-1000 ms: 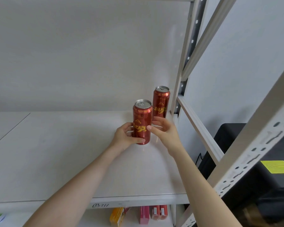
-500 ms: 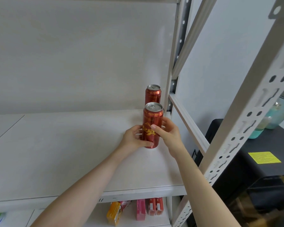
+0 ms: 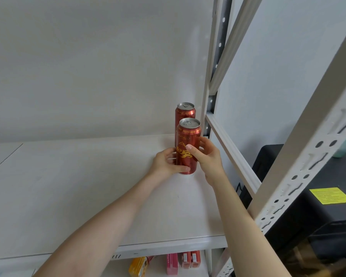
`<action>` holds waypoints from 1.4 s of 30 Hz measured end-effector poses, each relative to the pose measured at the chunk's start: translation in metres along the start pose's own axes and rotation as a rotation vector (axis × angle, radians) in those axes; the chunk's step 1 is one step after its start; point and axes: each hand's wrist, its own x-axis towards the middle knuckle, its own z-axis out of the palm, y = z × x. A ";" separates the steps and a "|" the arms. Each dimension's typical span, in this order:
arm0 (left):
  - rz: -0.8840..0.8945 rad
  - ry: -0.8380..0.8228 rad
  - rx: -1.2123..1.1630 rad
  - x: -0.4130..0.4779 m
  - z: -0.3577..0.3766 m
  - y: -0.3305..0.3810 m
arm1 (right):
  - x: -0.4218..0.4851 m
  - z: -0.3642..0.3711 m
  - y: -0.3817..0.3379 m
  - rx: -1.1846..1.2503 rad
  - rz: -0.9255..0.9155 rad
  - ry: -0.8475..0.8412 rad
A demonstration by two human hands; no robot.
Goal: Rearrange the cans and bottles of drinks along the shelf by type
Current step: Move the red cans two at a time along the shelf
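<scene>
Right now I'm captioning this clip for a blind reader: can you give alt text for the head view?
Both hands, left hand and right hand, grip a red can standing on a white shelf, right in front of a second matching can near the back right corner post.

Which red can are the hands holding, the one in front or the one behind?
The front red can. The left hand and right hand wrap around it. The back red can stands untouched behind it, by the shelf post.

Shelf [image 3: 68, 186] open leftward; upright post [image 3: 208, 92] blocks right, probably tightly.
</scene>
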 end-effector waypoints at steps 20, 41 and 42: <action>-0.048 0.086 0.023 0.037 0.004 -0.004 | 0.041 -0.003 0.015 -0.004 0.010 0.035; 0.056 0.067 0.617 -0.014 -0.055 0.000 | -0.011 0.013 0.001 -1.069 -0.048 0.334; 0.070 0.057 0.674 -0.022 -0.060 0.001 | -0.019 0.015 0.000 -1.169 -0.073 0.315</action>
